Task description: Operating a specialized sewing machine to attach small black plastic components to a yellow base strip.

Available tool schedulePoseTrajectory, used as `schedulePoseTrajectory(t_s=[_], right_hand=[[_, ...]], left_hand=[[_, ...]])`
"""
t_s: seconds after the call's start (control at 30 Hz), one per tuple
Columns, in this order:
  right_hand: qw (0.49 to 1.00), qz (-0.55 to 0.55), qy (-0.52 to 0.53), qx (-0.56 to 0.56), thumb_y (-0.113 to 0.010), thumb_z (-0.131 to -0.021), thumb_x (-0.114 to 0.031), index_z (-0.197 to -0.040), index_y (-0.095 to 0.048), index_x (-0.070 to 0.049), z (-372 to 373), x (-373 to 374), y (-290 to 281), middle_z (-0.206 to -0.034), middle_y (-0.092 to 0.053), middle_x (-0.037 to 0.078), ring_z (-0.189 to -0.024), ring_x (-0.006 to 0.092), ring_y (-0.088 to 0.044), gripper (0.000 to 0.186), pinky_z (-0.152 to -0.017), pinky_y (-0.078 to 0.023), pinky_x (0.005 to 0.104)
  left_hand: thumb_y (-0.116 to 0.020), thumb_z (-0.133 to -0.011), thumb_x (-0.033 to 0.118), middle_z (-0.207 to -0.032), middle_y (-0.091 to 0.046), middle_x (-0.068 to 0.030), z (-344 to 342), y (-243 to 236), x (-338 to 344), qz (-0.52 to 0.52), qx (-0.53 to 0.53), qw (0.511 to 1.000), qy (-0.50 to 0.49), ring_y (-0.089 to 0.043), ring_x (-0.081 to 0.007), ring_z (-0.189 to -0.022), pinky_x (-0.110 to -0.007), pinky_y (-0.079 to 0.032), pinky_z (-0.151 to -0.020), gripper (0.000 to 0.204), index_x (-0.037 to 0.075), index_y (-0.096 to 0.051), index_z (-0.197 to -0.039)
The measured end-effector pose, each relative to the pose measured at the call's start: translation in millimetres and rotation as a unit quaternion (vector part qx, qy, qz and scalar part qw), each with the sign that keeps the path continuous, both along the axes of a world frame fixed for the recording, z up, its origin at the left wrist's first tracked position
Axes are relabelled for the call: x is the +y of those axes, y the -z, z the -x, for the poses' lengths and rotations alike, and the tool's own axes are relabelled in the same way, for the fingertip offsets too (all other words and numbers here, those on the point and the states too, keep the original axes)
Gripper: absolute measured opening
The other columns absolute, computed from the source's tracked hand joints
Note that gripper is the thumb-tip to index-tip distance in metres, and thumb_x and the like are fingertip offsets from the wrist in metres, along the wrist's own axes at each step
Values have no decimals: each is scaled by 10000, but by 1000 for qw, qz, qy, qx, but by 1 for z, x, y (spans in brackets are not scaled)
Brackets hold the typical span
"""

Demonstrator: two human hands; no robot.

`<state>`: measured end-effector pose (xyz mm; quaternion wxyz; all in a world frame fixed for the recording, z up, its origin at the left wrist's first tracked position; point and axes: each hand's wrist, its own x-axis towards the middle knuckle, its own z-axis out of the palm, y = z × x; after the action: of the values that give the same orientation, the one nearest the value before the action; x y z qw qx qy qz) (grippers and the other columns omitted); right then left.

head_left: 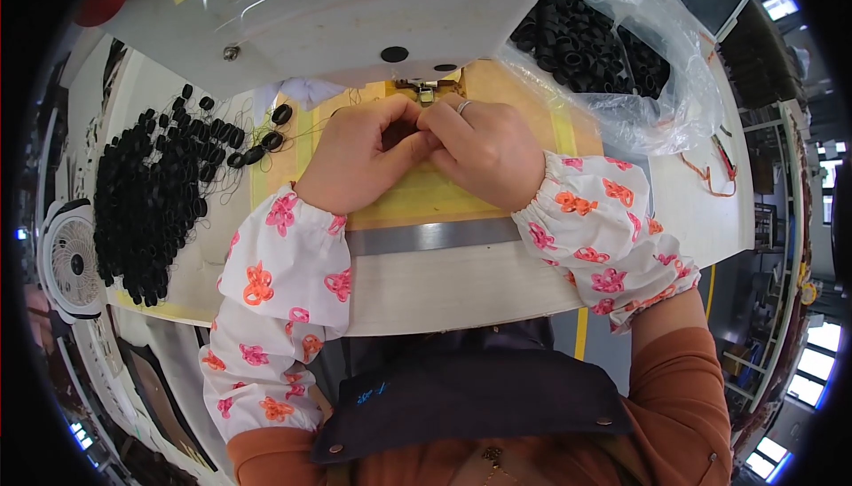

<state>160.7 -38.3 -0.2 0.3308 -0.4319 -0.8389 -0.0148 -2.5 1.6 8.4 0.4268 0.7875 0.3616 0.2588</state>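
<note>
My left hand (359, 153) and my right hand (493, 147) meet just in front of the presser foot (426, 93) of a sewing machine (302, 38). Both are closed, thumbs and fingertips pinched together. Whatever lies between the fingertips is hidden by the fingers. The right hand wears a ring (463, 106). Left of my left hand, small black fabric loops (271, 141) trail on thin threads from a large heap of black loops (146, 206). Under the hands is a yellow-covered machine bed (417, 202).
A clear plastic bag (679, 122) with many black loops (577, 47) stands at the back right. A white fan (73, 260) is at the far left. A metal strip (435, 236) crosses the pale table (426, 295). An orange cord (710, 189) lies at the right.
</note>
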Motion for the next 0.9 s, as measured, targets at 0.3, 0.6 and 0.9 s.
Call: schedulePoseTrajectory(t_s=[0.3, 0.6, 0.9], right_hand=[[995, -11, -62, 84, -601, -625, 49, -773, -516, -27, 1, 4, -1, -681, -537, 102, -571, 253, -553, 187, -485, -444, 309], [943, 171, 29, 284, -638, -657, -6, -753, -528, 8, -8, 10, 5, -696, -561, 119, -623, 225, -582, 147, -525, -457, 293], [958, 114, 55, 257, -618, -661, 1, -708, -538, 8, -11, 16, 8, -676, -551, 138, -605, 298, -538, 93, -538, -433, 346]], left_hand=[[-595, -770, 197, -541, -502, -94, 5, 4, 6, -24, 9, 1000, 1, -451, -149, -471, -271, -370, -473, 190, 9, -587, -793], [-606, -747, 192, -643, -599, -85, -2, 9, 5, -45, -20, 997, -60, -550, -154, -540, -255, -422, -529, 196, 24, -613, -848], [-599, -720, 219, -632, -608, -80, -12, 5, 8, -83, 115, 980, -137, -576, -198, -549, -284, -437, -534, 214, 30, -632, -814]])
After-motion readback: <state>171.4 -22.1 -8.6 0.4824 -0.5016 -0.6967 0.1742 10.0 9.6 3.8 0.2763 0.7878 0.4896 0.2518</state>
